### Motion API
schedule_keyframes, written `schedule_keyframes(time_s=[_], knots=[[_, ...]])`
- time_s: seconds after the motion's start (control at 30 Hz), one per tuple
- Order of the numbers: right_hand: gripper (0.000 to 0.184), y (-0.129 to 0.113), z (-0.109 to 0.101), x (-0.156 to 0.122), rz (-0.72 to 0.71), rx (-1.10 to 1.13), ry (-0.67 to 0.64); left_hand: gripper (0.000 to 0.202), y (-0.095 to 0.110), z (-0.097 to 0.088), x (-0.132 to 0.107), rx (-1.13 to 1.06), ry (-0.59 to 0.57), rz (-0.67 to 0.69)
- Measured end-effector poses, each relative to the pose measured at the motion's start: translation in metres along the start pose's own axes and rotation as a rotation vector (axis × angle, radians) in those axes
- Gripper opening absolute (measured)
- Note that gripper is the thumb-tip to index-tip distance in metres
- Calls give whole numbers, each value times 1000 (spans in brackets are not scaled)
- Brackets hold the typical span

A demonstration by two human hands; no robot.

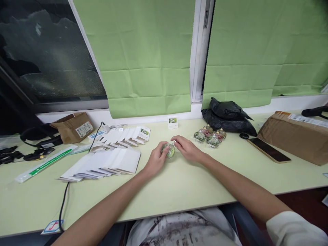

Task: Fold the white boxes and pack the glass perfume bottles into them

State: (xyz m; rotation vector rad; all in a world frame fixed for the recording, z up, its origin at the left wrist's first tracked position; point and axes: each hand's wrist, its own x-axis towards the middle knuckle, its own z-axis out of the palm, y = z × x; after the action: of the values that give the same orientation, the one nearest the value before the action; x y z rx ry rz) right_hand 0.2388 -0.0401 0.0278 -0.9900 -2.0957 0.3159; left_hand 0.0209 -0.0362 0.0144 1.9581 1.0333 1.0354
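Note:
My left hand (155, 160) holds a small round, clear-edged green ornament (170, 152) upright between thumb and fingers, above the middle of the table. At its upper right edge, my right hand (189, 150) pinches a small shiny metal piece with thumb and forefinger; whether that piece is a clasp or a ring is too small to tell. Several similar round ornaments (212, 141), green, pink and gold, lie in a cluster to the right. Behind my hands stands a small white box (173, 123) with a green picture on its front.
Left of my hands, flat white boxes (128, 159) lie in an overlapping row, with white cartons (128, 135) behind. An open brown box (73, 128) and black cable (63, 201) are further left. Black bags (228, 118), a phone (269, 150) and a large parcel (294, 136) lie right.

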Motion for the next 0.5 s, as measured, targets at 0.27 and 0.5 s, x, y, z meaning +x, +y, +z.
schedule_keyframes(time_s=[0.27,0.5], knots=[[15,8,3,3,-240,-457,-133,49,-2,2,4,-56,20,-4],[19,-1,12,6,-254,-731,-102,47,-3,-1,9,-48,46,31]])
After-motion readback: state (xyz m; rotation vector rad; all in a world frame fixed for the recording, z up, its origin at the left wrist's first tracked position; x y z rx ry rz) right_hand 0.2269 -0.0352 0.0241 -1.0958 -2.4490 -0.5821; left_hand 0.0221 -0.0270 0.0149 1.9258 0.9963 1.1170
